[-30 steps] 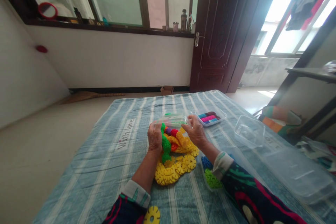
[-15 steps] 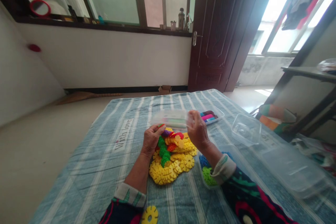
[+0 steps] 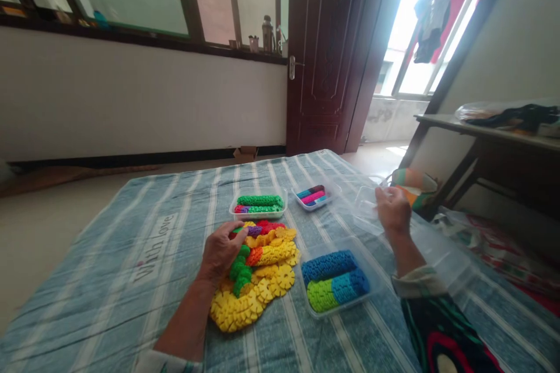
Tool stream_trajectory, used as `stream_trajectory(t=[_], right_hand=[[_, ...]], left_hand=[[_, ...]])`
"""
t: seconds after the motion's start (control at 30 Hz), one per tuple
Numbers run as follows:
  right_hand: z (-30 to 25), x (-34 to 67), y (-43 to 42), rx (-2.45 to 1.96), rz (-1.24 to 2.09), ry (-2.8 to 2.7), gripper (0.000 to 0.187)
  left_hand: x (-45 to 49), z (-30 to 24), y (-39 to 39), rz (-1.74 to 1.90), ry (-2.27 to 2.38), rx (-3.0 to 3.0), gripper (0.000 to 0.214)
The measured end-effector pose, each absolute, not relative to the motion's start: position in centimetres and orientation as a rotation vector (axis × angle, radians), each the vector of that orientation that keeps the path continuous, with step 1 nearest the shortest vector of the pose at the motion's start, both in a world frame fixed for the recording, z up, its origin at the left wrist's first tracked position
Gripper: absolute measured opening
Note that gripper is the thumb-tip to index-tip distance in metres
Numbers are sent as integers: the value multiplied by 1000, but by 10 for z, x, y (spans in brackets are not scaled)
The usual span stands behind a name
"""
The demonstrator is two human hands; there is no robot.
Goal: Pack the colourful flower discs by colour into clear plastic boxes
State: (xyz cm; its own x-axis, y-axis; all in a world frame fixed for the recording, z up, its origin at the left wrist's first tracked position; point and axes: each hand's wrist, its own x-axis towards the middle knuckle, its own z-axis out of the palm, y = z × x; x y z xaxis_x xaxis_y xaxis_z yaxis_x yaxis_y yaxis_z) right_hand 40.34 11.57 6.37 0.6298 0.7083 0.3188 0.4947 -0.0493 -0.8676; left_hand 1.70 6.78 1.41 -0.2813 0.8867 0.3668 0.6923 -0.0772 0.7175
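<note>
My left hand (image 3: 221, 250) is closed, thumb and fingertips around the end of a short purple, red and green row of plastic snowflake discs (image 3: 252, 231). Under and beside it lies a pile of yellow snowflake discs (image 3: 258, 294), with a green row (image 3: 240, 274) along its left side. My right hand (image 3: 394, 213) is raised at the right, fingers pinched on a clear plastic lid (image 3: 343, 189), blurred and hard to outline. Just past the pile stands an uncovered box (image 3: 258, 215) holding green and multicoloured disc rows.
A clear box (image 3: 321, 310) with blue and lime disc rows stands right of the pile. Farther back is a smaller box (image 3: 312, 207) with pink and blue rows. An empty clear box (image 3: 361, 221) sits near my right hand. A striped cloth (image 3: 109, 280) covers the surface.
My right hand has carried the clear lid rightward, away from the box of green rows, which now shows uncovered. My left hand stays at the discs. The view has turned right.
</note>
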Motion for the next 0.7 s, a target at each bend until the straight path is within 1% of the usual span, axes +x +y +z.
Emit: stream_trajectory(t=[0.1,0.23,0.43,0.5,0.57,0.6,0.67,0.7], right_hand=[[69,438,109,-1910,22,-869,53],[73,453,101,-2070,-30,-760,61],[64,436,89,-2169,-141,-1053,78],[62,431,84,-2172,-214,-1132,81],[64,426,79,-2128,-343,-1175,77],[65,423,76,-2089,-414,-1197,73],[70,414,70,-2004,-500,-1282,58],[72,409,66,-1975,-484,-1353,51]], left_hand=[[18,13,67,1241,2047,1787,34],[20,12,67,1175,2140,1836,36],[21,11,64,1024,2219,1920,33],[21,12,62,960,2258,1927,34],[22,13,61,900,2302,1921,34],[23,14,60,872,2326,1914,35],[26,16,59,825,2370,1897,35],[28,17,59,804,2389,1890,35]])
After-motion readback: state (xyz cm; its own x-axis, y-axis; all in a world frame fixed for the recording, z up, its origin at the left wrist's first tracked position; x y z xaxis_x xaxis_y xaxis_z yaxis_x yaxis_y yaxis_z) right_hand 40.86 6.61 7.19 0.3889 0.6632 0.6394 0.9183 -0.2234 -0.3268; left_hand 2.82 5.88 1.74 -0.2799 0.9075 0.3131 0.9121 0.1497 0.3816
